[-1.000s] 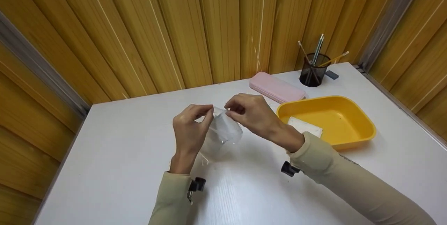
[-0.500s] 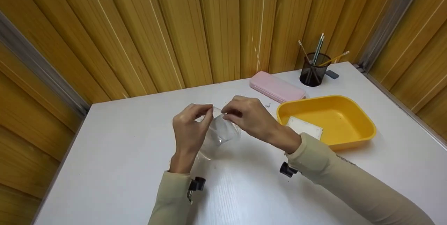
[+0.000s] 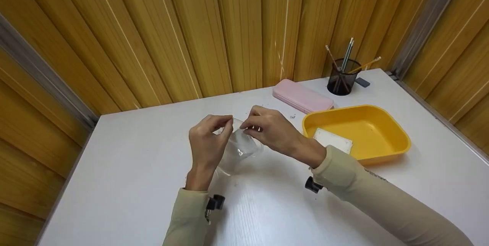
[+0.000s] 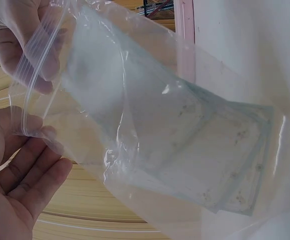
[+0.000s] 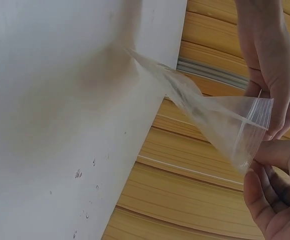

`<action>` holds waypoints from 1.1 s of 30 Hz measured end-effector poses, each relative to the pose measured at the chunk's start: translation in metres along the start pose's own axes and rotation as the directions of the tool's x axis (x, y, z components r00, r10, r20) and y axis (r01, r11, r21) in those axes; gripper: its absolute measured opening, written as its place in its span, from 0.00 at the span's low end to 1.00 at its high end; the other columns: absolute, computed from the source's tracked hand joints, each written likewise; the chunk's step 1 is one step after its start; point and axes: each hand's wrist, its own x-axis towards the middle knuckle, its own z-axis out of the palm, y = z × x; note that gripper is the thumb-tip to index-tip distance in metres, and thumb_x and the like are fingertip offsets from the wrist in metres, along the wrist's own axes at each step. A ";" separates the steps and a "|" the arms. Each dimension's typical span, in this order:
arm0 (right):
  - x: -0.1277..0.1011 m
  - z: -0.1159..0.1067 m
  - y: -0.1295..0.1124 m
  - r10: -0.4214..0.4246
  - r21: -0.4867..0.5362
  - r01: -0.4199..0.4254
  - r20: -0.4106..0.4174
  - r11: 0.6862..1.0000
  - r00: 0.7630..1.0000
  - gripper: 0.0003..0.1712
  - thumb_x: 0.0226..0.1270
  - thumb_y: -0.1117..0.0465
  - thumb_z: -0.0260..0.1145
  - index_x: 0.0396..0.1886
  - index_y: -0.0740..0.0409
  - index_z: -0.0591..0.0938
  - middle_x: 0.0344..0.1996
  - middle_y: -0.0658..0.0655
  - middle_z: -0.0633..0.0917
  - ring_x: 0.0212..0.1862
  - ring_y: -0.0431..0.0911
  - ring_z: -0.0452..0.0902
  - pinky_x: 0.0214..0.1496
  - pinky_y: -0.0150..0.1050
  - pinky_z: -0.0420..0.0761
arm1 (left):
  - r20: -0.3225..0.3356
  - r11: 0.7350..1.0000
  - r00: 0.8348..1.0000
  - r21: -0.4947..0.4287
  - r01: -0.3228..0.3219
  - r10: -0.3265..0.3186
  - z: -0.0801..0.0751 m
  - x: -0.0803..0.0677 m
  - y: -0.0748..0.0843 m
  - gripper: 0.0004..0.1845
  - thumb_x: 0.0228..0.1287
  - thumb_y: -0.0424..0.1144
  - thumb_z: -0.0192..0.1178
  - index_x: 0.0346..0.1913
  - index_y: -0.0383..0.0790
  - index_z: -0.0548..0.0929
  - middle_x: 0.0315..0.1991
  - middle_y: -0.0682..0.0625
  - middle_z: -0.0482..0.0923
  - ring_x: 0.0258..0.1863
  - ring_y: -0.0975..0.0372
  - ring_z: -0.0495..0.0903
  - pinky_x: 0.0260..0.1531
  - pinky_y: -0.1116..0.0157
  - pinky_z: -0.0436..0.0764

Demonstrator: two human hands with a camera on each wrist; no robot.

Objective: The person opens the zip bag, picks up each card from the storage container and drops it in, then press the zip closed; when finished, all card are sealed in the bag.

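A clear zip-lock bag [image 4: 130,175] hangs above the table between both hands. Inside it lie several flat, pale cards [image 4: 185,145] with patterned edges, overlapping near the bag's lower end. My left hand [image 3: 208,139] pinches one end of the bag's zip edge between thumb and fingers. At the same edge, a little to the right, my right hand [image 3: 277,131] pinches the plastic with thumb and index finger. In the right wrist view the bag [image 5: 200,110] is seen edge-on, its zip strip running between the two hands.
Right of the hands stands a yellow tray [image 3: 374,131] with a white square stack [image 3: 332,139] at its left end. Behind are a pink case [image 3: 303,96], a black mesh cup [image 3: 340,81] of pencils and a dark eraser [image 3: 362,82]. Wood-look panels wall the white table [image 3: 133,169].
My right hand has shifted slightly left and down along the bag's edge, closer to the left hand. The bag has swung a little, and the left hand stays in place.
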 end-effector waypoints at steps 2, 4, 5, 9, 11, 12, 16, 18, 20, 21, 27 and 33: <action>0.000 -0.001 0.001 -0.009 0.014 0.009 -0.003 1.000 1.000 0.08 0.64 0.74 0.77 0.42 0.65 0.92 0.32 0.56 0.82 0.33 0.46 0.82 0.37 0.33 0.85 | 0.002 1.000 1.000 -0.005 -0.001 0.001 -0.001 0.000 0.000 0.04 0.63 0.24 0.71 0.37 0.33 0.93 0.32 0.47 0.89 0.31 0.58 0.89 0.35 0.61 0.90; -0.001 -0.006 0.001 -0.010 0.038 0.011 -0.011 0.999 1.000 0.08 0.65 0.74 0.76 0.43 0.64 0.92 0.32 0.56 0.82 0.33 0.46 0.82 0.36 0.33 0.85 | 0.003 1.000 1.000 -0.007 -0.002 0.002 -0.002 0.000 0.000 0.04 0.63 0.23 0.71 0.37 0.33 0.93 0.32 0.47 0.89 0.31 0.57 0.89 0.35 0.61 0.90; -0.001 -0.009 0.002 -0.003 0.049 0.004 -0.016 0.999 1.000 0.08 0.65 0.73 0.76 0.44 0.63 0.92 0.33 0.55 0.83 0.34 0.46 0.81 0.36 0.34 0.85 | 0.002 1.000 1.000 -0.011 0.000 0.000 -0.002 0.000 0.000 0.04 0.63 0.23 0.71 0.37 0.33 0.93 0.32 0.46 0.89 0.31 0.57 0.89 0.35 0.60 0.90; -0.005 -0.030 0.005 0.068 0.078 -0.065 -0.030 0.995 0.997 0.10 0.67 0.71 0.76 0.47 0.62 0.92 0.37 0.55 0.86 0.37 0.45 0.83 0.40 0.34 0.86 | -0.011 1.000 1.000 -0.013 0.011 -0.012 -0.005 -0.001 0.000 0.05 0.63 0.24 0.71 0.38 0.33 0.93 0.32 0.46 0.89 0.32 0.57 0.89 0.36 0.60 0.90; -0.011 -0.043 0.010 0.124 0.077 -0.121 -0.034 0.990 0.992 0.10 0.68 0.70 0.76 0.48 0.60 0.92 0.40 0.54 0.87 0.39 0.45 0.84 0.44 0.35 0.87 | -0.021 1.000 1.000 -0.015 0.015 -0.016 -0.006 0.000 0.000 0.04 0.63 0.24 0.71 0.38 0.34 0.93 0.32 0.46 0.89 0.32 0.58 0.89 0.37 0.59 0.90; -0.014 -0.050 0.013 0.155 0.073 -0.152 -0.037 0.986 0.987 0.11 0.68 0.70 0.76 0.48 0.60 0.92 0.40 0.54 0.87 0.40 0.45 0.84 0.46 0.35 0.87 | -0.025 1.000 1.000 -0.015 0.014 -0.014 -0.006 0.000 0.000 0.04 0.64 0.24 0.71 0.37 0.34 0.93 0.32 0.46 0.89 0.32 0.58 0.89 0.36 0.59 0.90; -0.034 -0.075 0.030 0.287 0.028 -0.286 -0.055 0.958 0.956 0.10 0.69 0.69 0.76 0.49 0.58 0.91 0.43 0.53 0.88 0.42 0.45 0.85 0.47 0.33 0.86 | -0.030 1.000 1.000 -0.023 0.004 -0.005 -0.005 0.001 -0.001 0.05 0.64 0.24 0.70 0.37 0.34 0.93 0.32 0.45 0.89 0.32 0.57 0.89 0.36 0.59 0.90; -0.046 -0.087 0.039 0.353 -0.002 -0.353 -0.058 0.935 0.934 0.10 0.70 0.68 0.75 0.49 0.58 0.91 0.44 0.53 0.89 0.44 0.47 0.85 0.47 0.30 0.84 | -0.031 1.000 1.000 -0.026 0.000 -0.001 -0.004 0.002 0.000 0.05 0.64 0.24 0.70 0.37 0.34 0.93 0.32 0.45 0.89 0.32 0.57 0.89 0.36 0.59 0.90; -0.057 -0.096 0.049 0.416 -0.019 -0.417 -0.045 0.909 0.908 0.11 0.71 0.67 0.74 0.51 0.59 0.90 0.45 0.54 0.88 0.45 0.48 0.85 0.47 0.28 0.82 | -0.032 1.000 0.999 -0.022 0.000 -0.001 -0.004 0.002 -0.001 0.05 0.63 0.23 0.70 0.37 0.34 0.93 0.32 0.46 0.89 0.32 0.57 0.89 0.36 0.59 0.90; -0.063 -0.100 0.053 0.447 -0.025 -0.448 -0.033 0.894 0.894 0.11 0.72 0.67 0.74 0.51 0.60 0.90 0.45 0.55 0.88 0.46 0.49 0.84 0.48 0.27 0.81 | -0.031 1.000 1.000 -0.020 0.001 -0.002 -0.004 0.002 0.000 0.05 0.63 0.23 0.70 0.37 0.34 0.93 0.32 0.46 0.89 0.32 0.57 0.89 0.36 0.59 0.90; -0.096 -0.112 0.080 0.614 -0.059 -0.611 0.076 0.790 0.786 0.15 0.74 0.62 0.73 0.56 0.62 0.88 0.49 0.58 0.88 0.49 0.52 0.83 0.56 0.35 0.85 | -0.028 1.000 1.000 -0.010 0.012 -0.012 -0.005 0.001 0.001 0.06 0.62 0.22 0.71 0.37 0.33 0.93 0.32 0.47 0.89 0.32 0.57 0.89 0.36 0.59 0.90; -0.122 -0.115 0.105 0.689 -0.120 -0.679 0.159 0.724 0.707 0.19 0.72 0.59 0.75 0.57 0.65 0.86 0.48 0.58 0.87 0.50 0.53 0.81 0.56 0.42 0.85 | -0.027 1.000 1.000 -0.007 0.010 -0.010 -0.004 0.001 0.000 0.05 0.62 0.22 0.71 0.37 0.33 0.93 0.32 0.47 0.89 0.32 0.57 0.89 0.36 0.60 0.90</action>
